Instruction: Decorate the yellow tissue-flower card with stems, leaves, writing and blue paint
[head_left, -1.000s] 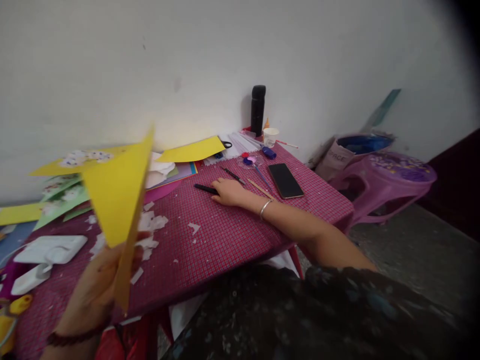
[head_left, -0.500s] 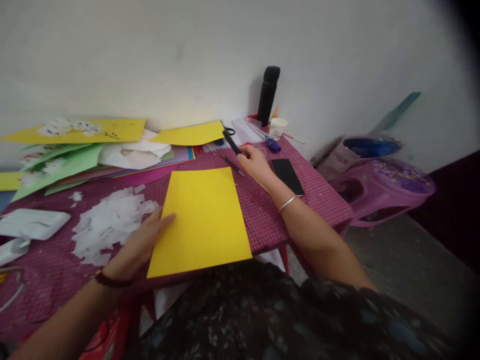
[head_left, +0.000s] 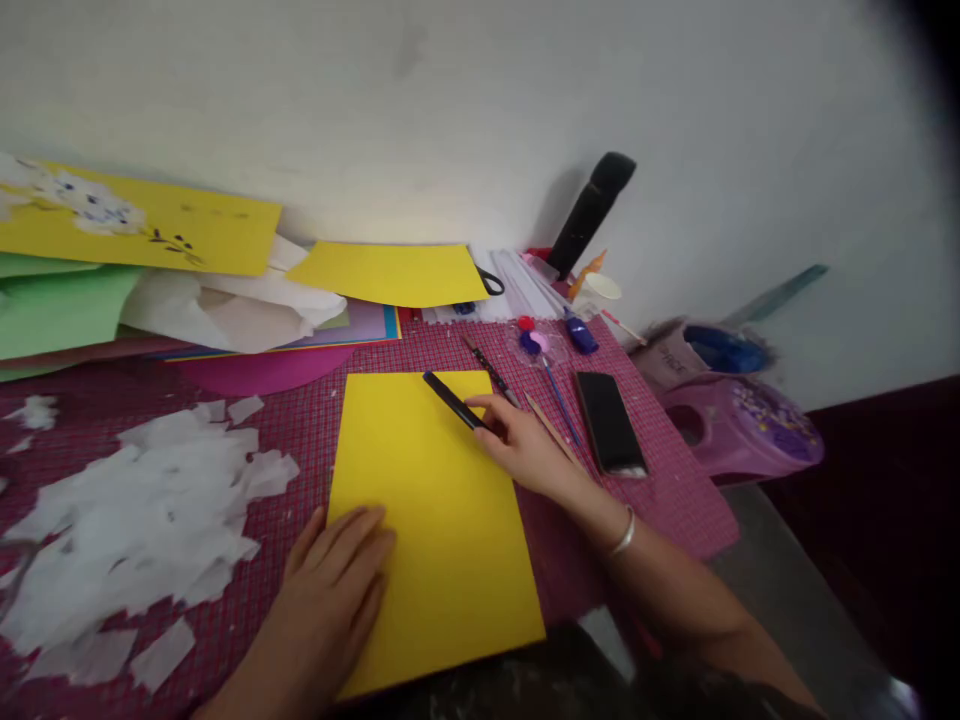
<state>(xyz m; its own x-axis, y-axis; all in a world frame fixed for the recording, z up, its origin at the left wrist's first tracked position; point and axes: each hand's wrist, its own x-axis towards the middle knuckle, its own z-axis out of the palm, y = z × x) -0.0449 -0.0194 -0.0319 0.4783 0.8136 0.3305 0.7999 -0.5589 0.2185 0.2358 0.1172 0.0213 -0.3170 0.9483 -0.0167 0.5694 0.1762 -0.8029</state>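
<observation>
A plain yellow sheet (head_left: pixel 442 540) lies at the front of the table. My left hand (head_left: pixel 334 580) rests flat on its left side, fingers spread a little. Over the sheet's upper right part, my right hand (head_left: pixel 517 440) grips a black pen (head_left: pixel 454 400) between thumb and fingers. The pen slants up and to the left. Just right of the sheet lie a dark brush (head_left: pixel 491 370) and a thin blue brush (head_left: pixel 561 402). Torn white paper pieces (head_left: pixel 150 520) are heaped left of my left hand.
Decorated yellow paper (head_left: pixel 217 230) and coloured sheets lie at the back left. A black phone (head_left: pixel 611 425), blue bottle (head_left: pixel 580 335), white cup (head_left: pixel 601 287) and black flask (head_left: pixel 592 215) are on the right. Beyond the table edge is a pink stool (head_left: pixel 750 440).
My right hand has brought the pen back from the table's rear to above the sheet. My left hand has moved from gripping the sheet's left edge to lying flat on it. The view has shifted.
</observation>
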